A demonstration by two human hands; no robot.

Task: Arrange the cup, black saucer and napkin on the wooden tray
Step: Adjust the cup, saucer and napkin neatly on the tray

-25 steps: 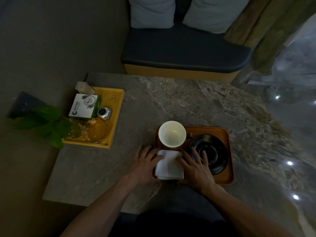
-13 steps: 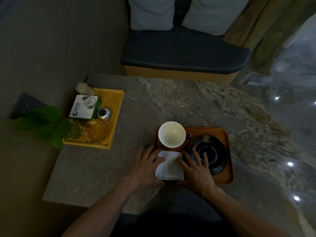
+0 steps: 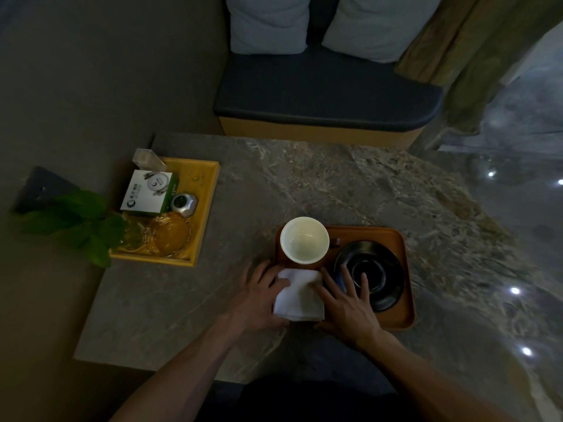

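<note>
A brown wooden tray point(image 3: 393, 236) lies on the stone table near its front edge. A white cup point(image 3: 304, 240) stands upright in the tray's far left corner. A black saucer point(image 3: 382, 271) fills the right half. A folded white napkin point(image 3: 300, 295) lies at the tray's near left. My left hand point(image 3: 259, 296) rests flat beside the napkin with fingers on its left edge. My right hand point(image 3: 345, 303) lies flat on the napkin's right edge, fingers spread over the saucer's rim.
A yellow tray point(image 3: 207, 190) at the table's left holds a white-green box point(image 3: 147, 193), a glass ashtray point(image 3: 167, 236) and a small silver object point(image 3: 183, 204). Green leaves point(image 3: 76, 220) hang at its left. A cushioned bench point(image 3: 326, 99) stands behind the table.
Both hands have barely moved; the fingers have pressed slightly further onto the napkin's edges. Cup and saucer have stayed in place.
</note>
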